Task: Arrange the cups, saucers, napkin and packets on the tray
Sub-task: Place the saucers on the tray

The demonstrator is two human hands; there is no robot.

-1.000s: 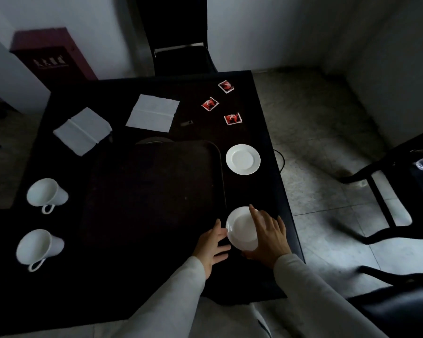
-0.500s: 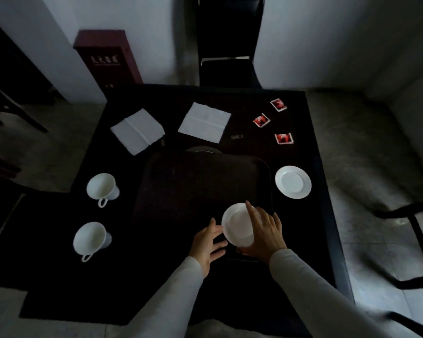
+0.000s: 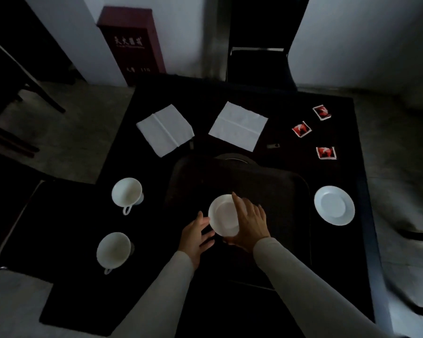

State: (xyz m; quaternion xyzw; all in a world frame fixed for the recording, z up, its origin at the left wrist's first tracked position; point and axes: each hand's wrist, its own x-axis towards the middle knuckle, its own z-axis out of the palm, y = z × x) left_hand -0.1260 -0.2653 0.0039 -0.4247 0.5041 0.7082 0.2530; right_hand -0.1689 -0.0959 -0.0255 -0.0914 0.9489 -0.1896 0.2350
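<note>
We see a white saucer [image 3: 224, 215] over the near-left part of the dark tray [image 3: 279, 189], tilted somewhat. Whether it rests on the tray floor or hangs just above it, we cannot tell. The right hand [image 3: 250, 224] holds it. Its grip is curled round the saucer's right rim, with the fingers lying over the top edge and the thumb out of sight. The left hand [image 3: 195, 236] sits just left of the saucer, its grip spread and relaxed. Its thumb is at the saucer's left rim, though in the dim light we cannot make out actual contact. A second saucer [image 3: 334, 205] lies flat on the black tabletop [image 3: 340, 264] just right of the tray. Left of the tray stand two white cups, the far cup [image 3: 127, 192] and the near cup [image 3: 113, 250], each with its handle towards us. Beyond the tray's far edge lie the left napkin [image 3: 165, 130] and the right napkin [image 3: 238, 125], both folded and apart from each other. Beyond the tray's far-right corner we count three red packets: the far packet [image 3: 322, 112], the middle packet [image 3: 301, 129] and the near packet [image 3: 326, 152]. None of them touches another.
</note>
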